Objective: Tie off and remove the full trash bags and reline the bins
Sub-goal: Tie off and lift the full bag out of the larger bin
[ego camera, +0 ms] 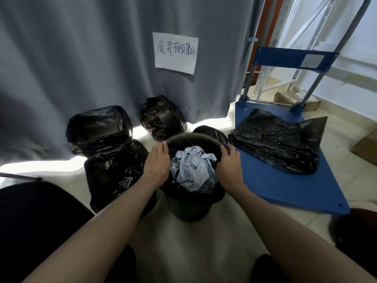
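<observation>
Black liner [195, 194] gripped at the rim of a full bin [188, 209].
Left hand [157, 163] and right hand [229, 166] each clutch the liner's edge; crumpled blue paper [193, 170] sits between them.

A waste collection corner in a storeroom or warehouse.
A handwritten paper sign [175, 53] hangs on a grey curtain [81, 58] above tied trash bags [163, 117], beside a blue platform trolley [285, 180] and metal racking [265, 58].
</observation>
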